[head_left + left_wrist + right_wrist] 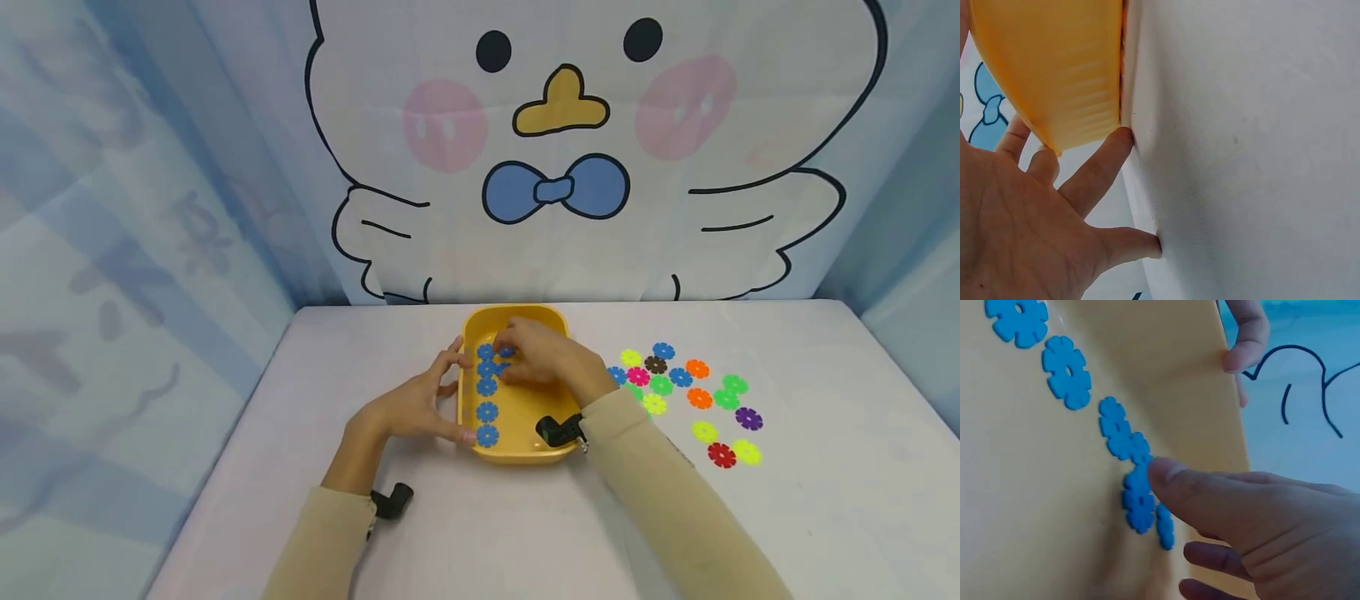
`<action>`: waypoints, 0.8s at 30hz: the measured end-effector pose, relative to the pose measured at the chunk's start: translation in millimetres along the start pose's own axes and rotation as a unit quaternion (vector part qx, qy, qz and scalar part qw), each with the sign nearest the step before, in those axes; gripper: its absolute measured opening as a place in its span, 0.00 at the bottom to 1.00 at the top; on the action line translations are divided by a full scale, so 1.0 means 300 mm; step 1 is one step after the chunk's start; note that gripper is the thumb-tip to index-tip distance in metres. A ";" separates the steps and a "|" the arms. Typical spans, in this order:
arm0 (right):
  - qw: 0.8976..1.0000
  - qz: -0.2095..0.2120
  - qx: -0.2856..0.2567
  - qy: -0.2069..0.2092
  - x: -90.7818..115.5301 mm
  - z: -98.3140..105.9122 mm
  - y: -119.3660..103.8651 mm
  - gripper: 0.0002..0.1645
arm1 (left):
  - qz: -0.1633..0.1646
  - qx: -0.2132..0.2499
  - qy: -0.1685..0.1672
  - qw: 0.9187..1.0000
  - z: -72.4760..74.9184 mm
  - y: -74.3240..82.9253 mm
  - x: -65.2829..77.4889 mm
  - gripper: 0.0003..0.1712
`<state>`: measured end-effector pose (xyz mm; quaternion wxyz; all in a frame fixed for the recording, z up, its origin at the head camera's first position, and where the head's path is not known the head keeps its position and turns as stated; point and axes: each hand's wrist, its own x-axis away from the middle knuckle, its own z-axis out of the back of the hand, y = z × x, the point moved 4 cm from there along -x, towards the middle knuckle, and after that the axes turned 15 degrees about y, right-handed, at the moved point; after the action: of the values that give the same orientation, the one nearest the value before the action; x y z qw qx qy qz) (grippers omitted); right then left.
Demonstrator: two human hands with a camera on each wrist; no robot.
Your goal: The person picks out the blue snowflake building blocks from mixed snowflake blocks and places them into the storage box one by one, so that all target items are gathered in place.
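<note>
A yellow tray stands on the table with several blue flower-shaped discs inside, most in a column along its left side. My left hand is spread along the tray's left side, its thumb at the near left edge and fingertips by the rim; in the left wrist view, fingers touch the outer wall. My right hand reaches into the tray's far half, fingers and thumb apart around blue discs. In the right wrist view its thumb touches a blue disc; its other fingertips are partly hidden behind the thumb.
Right of the tray lie scattered flower discs in several colours, among them a red one, a purple one and an orange one. A curtain with a cartoon bird hangs behind the white table.
</note>
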<state>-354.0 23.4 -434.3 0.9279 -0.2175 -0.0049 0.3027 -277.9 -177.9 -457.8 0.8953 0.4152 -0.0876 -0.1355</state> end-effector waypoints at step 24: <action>0.999 0.034 0.004 0.014 0.180 0.241 -0.094 0.24 | -0.013 -0.022 0.008 1.000 0.005 0.021 0.004 0.75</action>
<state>-304.3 62.5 -364.1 0.9181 -0.2180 0.0164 0.3306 -276.1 -175.3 -452.0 0.9029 0.3979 -0.0724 -0.1457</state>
